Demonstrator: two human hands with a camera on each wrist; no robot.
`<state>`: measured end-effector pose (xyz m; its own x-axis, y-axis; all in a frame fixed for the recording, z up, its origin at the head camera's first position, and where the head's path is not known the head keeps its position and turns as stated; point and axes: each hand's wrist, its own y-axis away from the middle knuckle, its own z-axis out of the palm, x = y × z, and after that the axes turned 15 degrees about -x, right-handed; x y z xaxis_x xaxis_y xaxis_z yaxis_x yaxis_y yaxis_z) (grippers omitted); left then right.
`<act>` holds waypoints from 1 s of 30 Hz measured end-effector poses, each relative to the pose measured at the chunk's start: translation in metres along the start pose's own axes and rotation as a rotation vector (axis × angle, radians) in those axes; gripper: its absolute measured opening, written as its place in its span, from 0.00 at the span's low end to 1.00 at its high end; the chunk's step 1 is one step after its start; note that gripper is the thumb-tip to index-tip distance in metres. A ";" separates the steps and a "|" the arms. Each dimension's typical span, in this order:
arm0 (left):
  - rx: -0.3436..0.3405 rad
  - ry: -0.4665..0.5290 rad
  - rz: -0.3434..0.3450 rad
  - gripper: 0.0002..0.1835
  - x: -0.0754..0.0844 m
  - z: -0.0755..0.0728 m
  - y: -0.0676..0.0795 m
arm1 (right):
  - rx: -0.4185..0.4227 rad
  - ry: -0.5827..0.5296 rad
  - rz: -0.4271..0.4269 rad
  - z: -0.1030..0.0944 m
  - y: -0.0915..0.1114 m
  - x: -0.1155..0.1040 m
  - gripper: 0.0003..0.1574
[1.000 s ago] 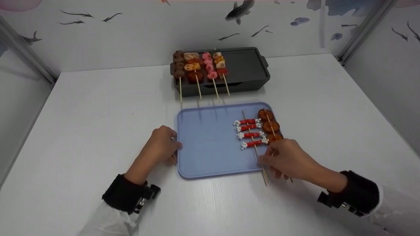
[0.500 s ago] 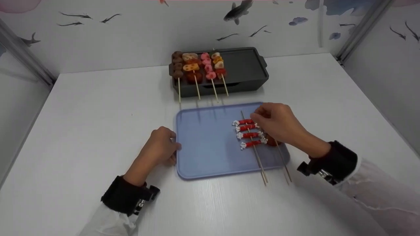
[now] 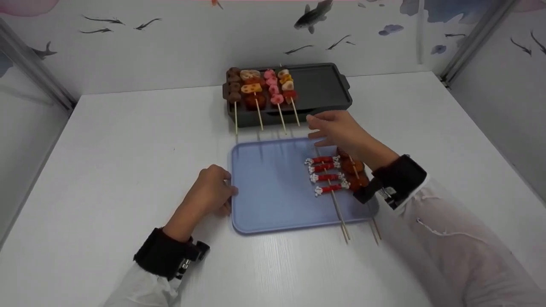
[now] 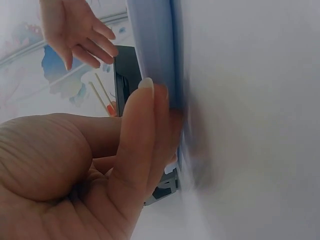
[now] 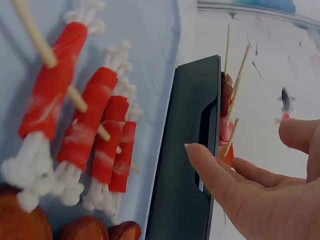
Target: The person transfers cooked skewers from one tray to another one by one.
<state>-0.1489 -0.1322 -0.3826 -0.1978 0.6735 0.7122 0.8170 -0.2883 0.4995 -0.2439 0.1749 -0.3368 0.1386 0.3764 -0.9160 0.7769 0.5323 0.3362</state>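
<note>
My left hand (image 3: 207,189) grips the left edge of a blue tray (image 3: 273,192); in the left wrist view its fingers curl at the tray's rim (image 4: 157,45). My right hand (image 3: 341,132), fingers spread and holding nothing, hovers over the tray's far right edge, in front of a dark grill (image 3: 326,87). On the tray's right side lies a skewer of red rolls with white mushroom tips (image 3: 326,178), seen close in the right wrist view. Beside it is a skewer of glossy brown round pieces (image 3: 356,181), partly covered by my right wrist.
On the grill's left half lie skewers of brown balls (image 3: 234,85), mixed pieces (image 3: 251,88), pink pieces (image 3: 273,87) and mixed pieces with red (image 3: 289,94). Their sticks jut over the front edge. A patterned wall (image 3: 192,47) stands behind the white table (image 3: 128,149).
My right hand has left the brown-piece skewer's stick, passed over its far end and moved on toward the grill, its fingers spreading. My left hand stays at the tray edge.
</note>
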 end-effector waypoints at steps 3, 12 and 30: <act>-0.012 0.014 0.007 0.26 -0.001 0.000 0.000 | -0.071 -0.183 0.015 -0.001 -0.011 -0.005 0.45; -0.027 -0.004 0.026 0.26 -0.002 -0.001 -0.001 | -0.045 -0.484 -0.009 0.002 -0.034 -0.011 0.43; -0.011 -0.001 0.030 0.24 -0.002 0.000 0.000 | 0.079 -0.538 -0.009 0.001 -0.044 -0.013 0.31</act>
<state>-0.1490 -0.1333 -0.3837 -0.1730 0.6651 0.7265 0.8163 -0.3160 0.4836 -0.2792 0.1462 -0.3399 0.4100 -0.0801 -0.9086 0.8208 0.4669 0.3292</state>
